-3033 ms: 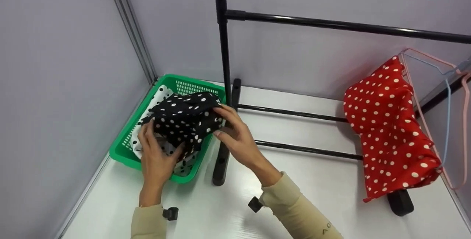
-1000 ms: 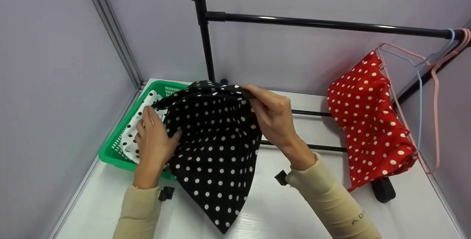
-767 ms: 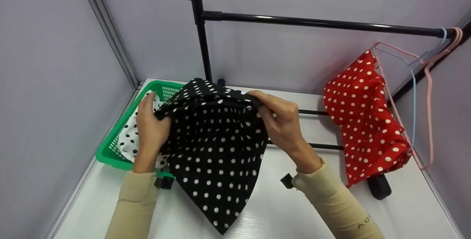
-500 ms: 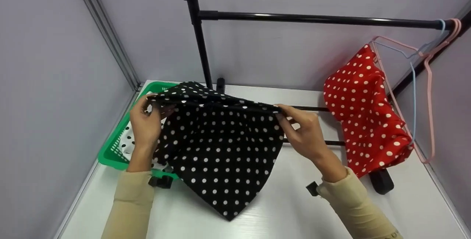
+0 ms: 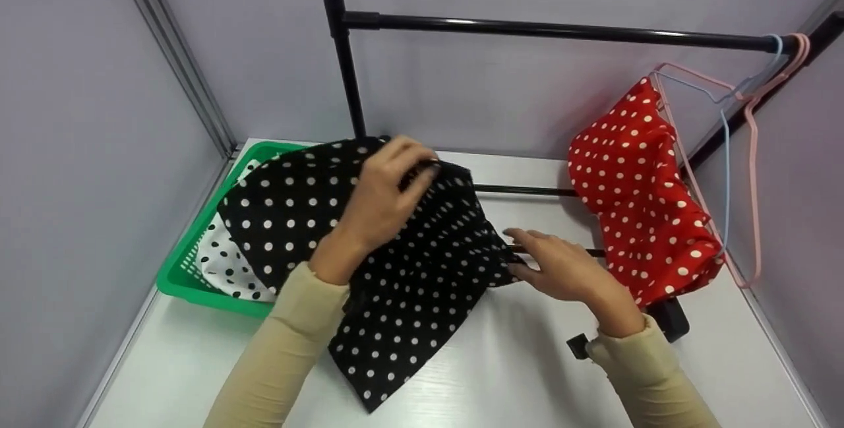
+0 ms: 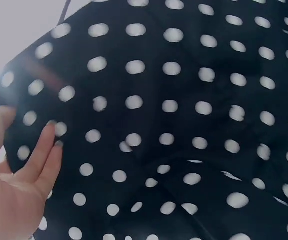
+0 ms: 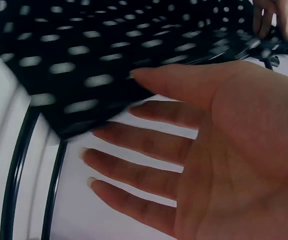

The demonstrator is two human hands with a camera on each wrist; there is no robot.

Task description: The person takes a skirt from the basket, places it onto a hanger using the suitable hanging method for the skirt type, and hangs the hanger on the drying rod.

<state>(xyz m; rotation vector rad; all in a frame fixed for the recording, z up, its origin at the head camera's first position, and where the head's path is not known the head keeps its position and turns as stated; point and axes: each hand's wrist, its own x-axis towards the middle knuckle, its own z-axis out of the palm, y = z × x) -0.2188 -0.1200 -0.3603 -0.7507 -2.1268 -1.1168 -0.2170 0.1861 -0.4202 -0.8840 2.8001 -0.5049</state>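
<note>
A black cloth with white polka dots [image 5: 409,309] lies spread over the right part of the basket, one pointed corner hanging toward the front. My left hand [image 5: 379,204] reaches across its upper middle, thumb and fingers apart near the top edge. In the left wrist view, the left hand's fingers [image 6: 46,155] lie fairly straight against the cloth. At the cloth's right corner is my right hand [image 5: 567,270], thumb and fingers spread. The right wrist view shows that hand [image 7: 224,150] with straight fingers alongside the loose corner.
A green basket [image 5: 178,276] with white black-dotted cloth [image 5: 224,260] stands at the left. Behind the hands rises a black clothes rack [image 5: 560,30]. Pink and blue hangers [image 5: 752,124] hang at its right end, with a red dotted cloth [image 5: 646,177].
The black cloth came up out of the basket and was spread between both hands. Since then my left hand has swung right across it, and my right hand has let go of its edge.
</note>
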